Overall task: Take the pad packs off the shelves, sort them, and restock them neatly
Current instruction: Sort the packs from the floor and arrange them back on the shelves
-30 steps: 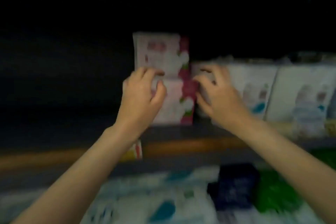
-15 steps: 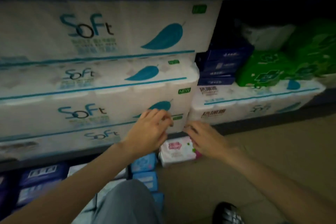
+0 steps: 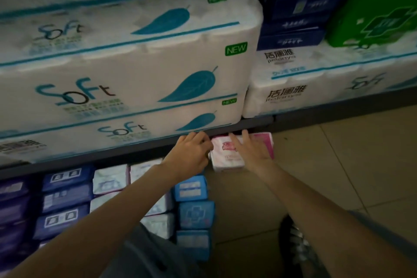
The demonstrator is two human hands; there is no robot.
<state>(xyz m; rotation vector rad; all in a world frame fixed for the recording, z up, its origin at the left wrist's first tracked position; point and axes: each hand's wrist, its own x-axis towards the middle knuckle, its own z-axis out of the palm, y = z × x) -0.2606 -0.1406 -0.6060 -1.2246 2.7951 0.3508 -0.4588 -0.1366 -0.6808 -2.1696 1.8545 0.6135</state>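
Nearest the camera, a grey-clad knee (image 3: 140, 253) and a dark shoe (image 3: 297, 246) on the tiled floor (image 3: 338, 165). Left of the knee, rows of pad packs on the floor: dark blue packs (image 3: 65, 196), white packs (image 3: 110, 179), light blue packs (image 3: 194, 201) in a column running toward the shelf. Beyond these, both forearms reach forward. Left hand (image 3: 191, 153) has its fingers curled against the left edge of a pink-and-white pad pack (image 3: 226, 156); whether it actually grips the pack cannot be told. Right hand (image 3: 250, 151) lies flat on top of the same pack, fingers straight, pressing. Pack sits on the floor just below the dark shelf edge (image 3: 257, 121), its far end tucked partly under it. Above the edge, large white "Soft" tissue bundles (image 3: 126, 79) with teal leaf print, stacked. Right of them, white bundles (image 3: 316, 88) with Chinese lettering, carrying navy blue packs (image 3: 297, 7) and green packs (image 3: 379, 11).
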